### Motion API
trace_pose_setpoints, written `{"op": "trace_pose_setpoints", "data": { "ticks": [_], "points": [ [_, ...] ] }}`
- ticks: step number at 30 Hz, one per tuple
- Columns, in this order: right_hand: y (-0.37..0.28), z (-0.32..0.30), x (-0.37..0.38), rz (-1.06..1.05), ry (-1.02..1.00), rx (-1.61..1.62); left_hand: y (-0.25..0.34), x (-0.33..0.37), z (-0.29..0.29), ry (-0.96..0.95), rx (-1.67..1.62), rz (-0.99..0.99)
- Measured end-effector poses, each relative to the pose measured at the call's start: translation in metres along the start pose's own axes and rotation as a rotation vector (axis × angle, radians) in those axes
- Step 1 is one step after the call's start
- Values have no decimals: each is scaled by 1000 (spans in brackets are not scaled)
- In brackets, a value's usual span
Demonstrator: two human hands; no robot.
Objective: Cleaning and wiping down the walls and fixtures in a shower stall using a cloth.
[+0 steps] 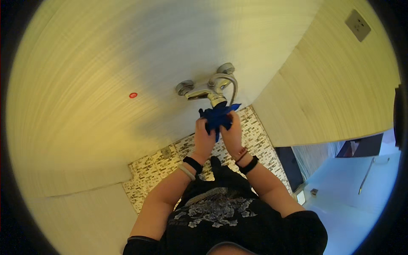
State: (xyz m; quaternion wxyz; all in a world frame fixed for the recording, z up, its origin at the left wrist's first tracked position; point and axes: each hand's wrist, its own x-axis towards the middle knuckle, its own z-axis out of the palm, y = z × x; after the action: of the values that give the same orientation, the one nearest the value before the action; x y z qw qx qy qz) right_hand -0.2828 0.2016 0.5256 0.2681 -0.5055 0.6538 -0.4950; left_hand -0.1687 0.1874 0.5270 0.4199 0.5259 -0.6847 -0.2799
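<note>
A dark blue cloth (218,117) is bunched between my two hands, just under the spout of a chrome wall-mounted mixer tap (216,98). My left hand (203,135) grips the cloth from its left side, with the fingers curled into it. From the right, my right hand (232,131) is closed on the same cloth. The cloth's folds hide some of my fingertips. A metal shower hose (235,88) loops down from the tap on its right. Whether water runs from the spout, I cannot tell.
The tap is fixed to a pale wall (106,51) with a small red sticker (133,95). Mosaic tiles cover the floor (182,148). On the right wall, a socket plate (358,25) sits high up. A pale blue door with a metal handle (366,175) stands at the lower right.
</note>
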Motion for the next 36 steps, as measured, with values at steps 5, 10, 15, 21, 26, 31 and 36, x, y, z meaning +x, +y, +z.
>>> {"op": "trace_pose_setpoints", "data": {
  "ticks": [5,10,15,21,26,31,36],
  "points": [
    [-23,-13,14,-305,140,-145,34,15,-4,177,-107,191],
    [14,6,-1,-143,49,-198,-12,10,0,-89,-64,51],
    [6,22,-19,-221,-155,-339,-34,-7,-30,-83,-89,-91],
    [-122,59,5,-485,-44,-150,0,39,-123,340,31,222],
    [-155,101,56,-730,100,-220,-2,77,-156,389,545,484],
    [-94,152,55,-668,213,-350,-78,68,-155,90,894,535],
    [-38,183,37,-551,66,-511,-132,38,-136,-141,962,415]
  ]
}}
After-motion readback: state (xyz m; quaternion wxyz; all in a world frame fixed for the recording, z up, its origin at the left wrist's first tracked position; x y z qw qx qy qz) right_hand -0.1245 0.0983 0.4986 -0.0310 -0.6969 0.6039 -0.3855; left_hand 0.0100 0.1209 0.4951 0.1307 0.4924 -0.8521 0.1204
